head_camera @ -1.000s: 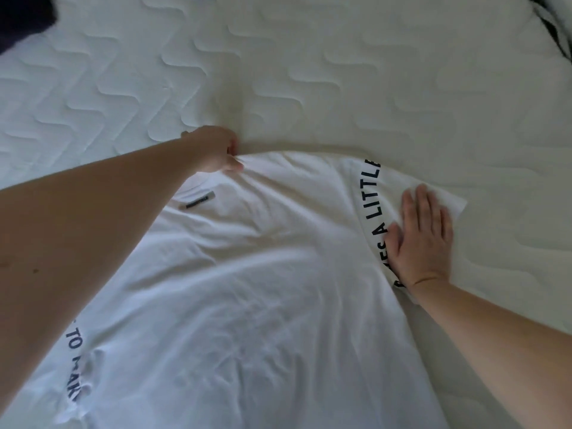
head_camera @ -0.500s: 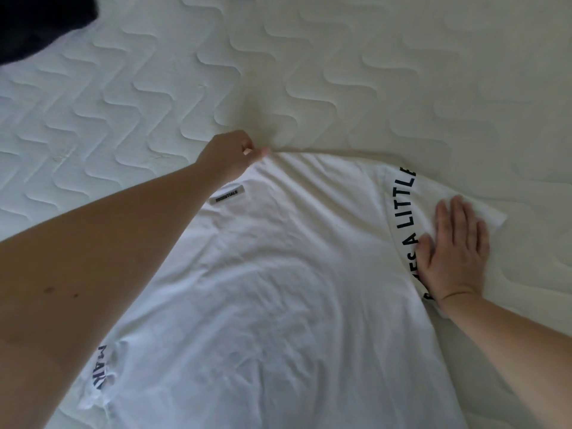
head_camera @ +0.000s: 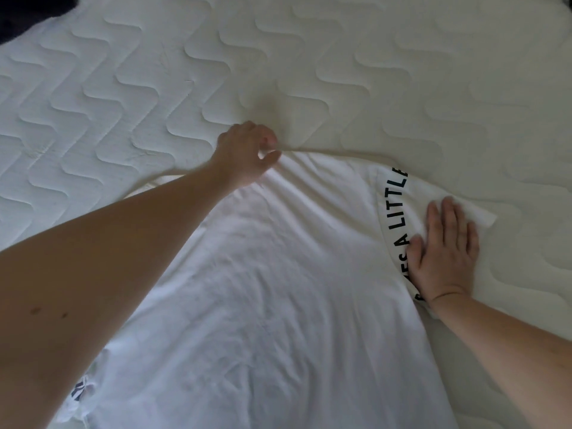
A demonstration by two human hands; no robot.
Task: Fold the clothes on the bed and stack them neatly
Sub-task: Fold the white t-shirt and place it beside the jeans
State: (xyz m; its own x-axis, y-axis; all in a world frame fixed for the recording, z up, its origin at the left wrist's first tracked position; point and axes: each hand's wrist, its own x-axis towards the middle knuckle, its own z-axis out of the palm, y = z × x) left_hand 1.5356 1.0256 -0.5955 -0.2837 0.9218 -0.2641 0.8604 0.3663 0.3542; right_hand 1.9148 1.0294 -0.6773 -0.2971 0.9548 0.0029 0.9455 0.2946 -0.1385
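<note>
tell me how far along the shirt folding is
Early. Done: the white t-shirt lies spread on the mattress. In hand: the left hand pinches its far edge, and the right hand presses the sleeve flat. Left: every fold; no stack in view.

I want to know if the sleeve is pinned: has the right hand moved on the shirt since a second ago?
No. The right hand lies flat beside the black lettering on the shirt, as before.

The white T-shirt (head_camera: 263, 289) runs off the bottom edge, hem unseen. The right hand (head_camera: 445, 252) covers part of its black lettering (head_camera: 397, 209); the left forearm hides more. A dark item (head_camera: 12, 23) is cropped top-left, unidentifiable.
</note>
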